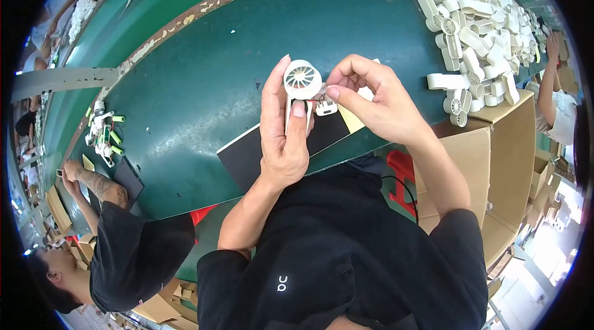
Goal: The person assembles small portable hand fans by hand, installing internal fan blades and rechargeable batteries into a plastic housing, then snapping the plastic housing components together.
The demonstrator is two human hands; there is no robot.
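Upright in my left hand (283, 125) is a white handheld fan housing (302, 76), its round spoked head at the top. My left thumb presses on the handle just below the head, with the fingers wrapped behind. To its right, a small white slotted part (326, 108) hangs beside the handle, with thin dark and red wires by it. My right hand (374, 96) is closed in a pinch close to the fan head and the wires. What sits between its fingertips is mostly hidden. Under both hands lies a black mat (242, 158) on the green table (204, 82).
A large heap of white fan housings (473, 39) covers the table's right end. An open cardboard box (458, 163) stands below it. Yellow paper (351, 121) lies by the mat. At left, a co-worker (133, 249) sits near white parts with green cylinders (102, 132).
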